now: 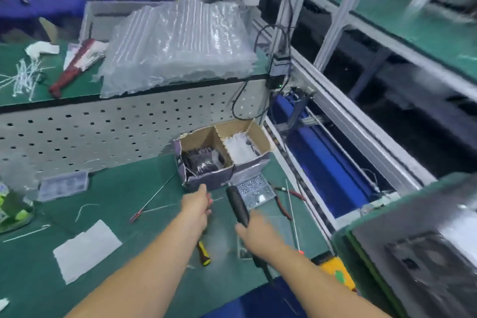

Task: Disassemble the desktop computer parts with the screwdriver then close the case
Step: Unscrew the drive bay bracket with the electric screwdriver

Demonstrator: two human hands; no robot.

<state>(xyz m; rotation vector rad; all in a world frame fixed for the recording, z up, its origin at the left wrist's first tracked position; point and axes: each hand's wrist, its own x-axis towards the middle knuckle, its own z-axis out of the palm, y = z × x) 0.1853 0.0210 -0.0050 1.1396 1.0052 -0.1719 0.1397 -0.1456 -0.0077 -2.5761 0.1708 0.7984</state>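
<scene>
Here, a black electric screwdriver [237,205] is gripped by the right hand [254,233] above the green table [144,237]. The left hand [197,205] is held out near a cardboard box [222,152]; whether anything is held cannot be told. The computer case [423,248] is seen blurred at the right, so how much is done cannot be judged.

right hand [254,233] holding black electric screwdriver [237,205], left hand [197,205] near cardboard box [222,155], green mat [124,214]

Dim, motion-blurred, edges warped
</scene>
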